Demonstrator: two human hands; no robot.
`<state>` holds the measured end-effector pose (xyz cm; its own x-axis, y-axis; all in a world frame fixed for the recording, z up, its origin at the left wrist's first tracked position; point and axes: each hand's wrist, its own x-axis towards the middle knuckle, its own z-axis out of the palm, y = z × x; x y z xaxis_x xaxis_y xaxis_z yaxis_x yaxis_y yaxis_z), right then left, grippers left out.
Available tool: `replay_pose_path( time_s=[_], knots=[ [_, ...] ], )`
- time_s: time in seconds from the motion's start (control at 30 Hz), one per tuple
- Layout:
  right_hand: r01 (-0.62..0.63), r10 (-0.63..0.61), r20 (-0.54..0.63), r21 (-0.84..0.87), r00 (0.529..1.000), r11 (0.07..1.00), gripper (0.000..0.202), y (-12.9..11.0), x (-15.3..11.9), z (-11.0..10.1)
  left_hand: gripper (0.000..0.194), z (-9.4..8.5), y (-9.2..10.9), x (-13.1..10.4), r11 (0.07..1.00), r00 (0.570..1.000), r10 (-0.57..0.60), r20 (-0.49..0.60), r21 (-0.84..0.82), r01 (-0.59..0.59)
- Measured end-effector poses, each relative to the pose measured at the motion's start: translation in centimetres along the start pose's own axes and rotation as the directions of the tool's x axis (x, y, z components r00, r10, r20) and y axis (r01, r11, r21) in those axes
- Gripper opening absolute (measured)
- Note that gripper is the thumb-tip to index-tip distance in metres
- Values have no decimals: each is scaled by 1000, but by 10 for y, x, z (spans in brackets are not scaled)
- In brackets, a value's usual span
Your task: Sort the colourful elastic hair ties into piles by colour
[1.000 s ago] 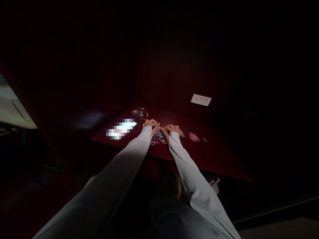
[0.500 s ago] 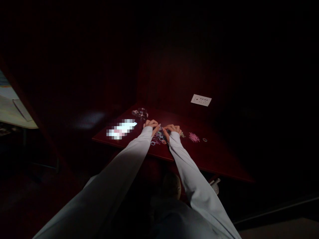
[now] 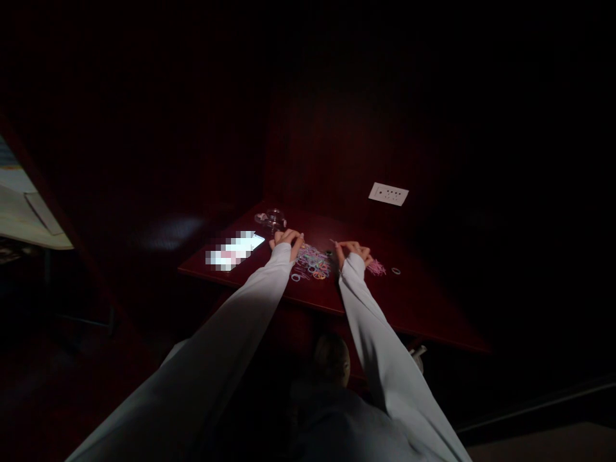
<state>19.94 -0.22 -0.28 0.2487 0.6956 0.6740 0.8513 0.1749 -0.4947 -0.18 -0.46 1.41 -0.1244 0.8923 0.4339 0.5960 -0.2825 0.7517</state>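
A mixed heap of small coloured elastic bands (image 3: 314, 263) lies on the dark red table between my hands. At its left edge is my left hand (image 3: 287, 242), fingers bent and drawn together; whatever they may hold is too small to make out. My right hand (image 3: 355, 251) is to the right of the heap, thumb and forefinger pinching a thin pale pink elastic band (image 3: 332, 242). Beneath and beyond that hand, a separate pile of pink bands (image 3: 378, 268) is partly covered by my fingers. A single pale ring-shaped band (image 3: 395, 271) lies farther right.
A lit phone (image 3: 235, 250), partly blurred out, lies on the left of the table (image 3: 414, 301). Behind my left hand stands a clear container (image 3: 275, 217). A white power socket (image 3: 388, 194) is on the back wall. The surroundings are very dark.
My hands were close together over the heap and have moved apart. The right went rightward to the pink pile with a thin band, the left slightly left, uncovering the heap.
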Motion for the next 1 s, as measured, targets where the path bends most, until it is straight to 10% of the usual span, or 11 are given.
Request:
replay_pose_path(
  time_s=[0.23, 0.57, 0.8, 1.0],
  knots=[
    [-79, 63, -156, -100, 986, 992, 48, 51, 8, -18, 17, -7, -5, -1, 996, 996, -82, -34, 34, 83],
    [-148, 173, 48, -327, 984, 933, 31, 21, 5, -23, 18, -6, -4, -3, 982, 994, -94, 57, 168, 84],
    [174, -135, 163, -253, 977, 952, 32, -7, -6, -15, 20, -3, -5, -3, 988, 995, -45, 91, 154, 30],
    [481, -387, 378, -195, 841, 855, 35, -29, -19, -12, 18, -3, -2, -2, 980, 993, -69, 100, 191, 49]
  ],
)
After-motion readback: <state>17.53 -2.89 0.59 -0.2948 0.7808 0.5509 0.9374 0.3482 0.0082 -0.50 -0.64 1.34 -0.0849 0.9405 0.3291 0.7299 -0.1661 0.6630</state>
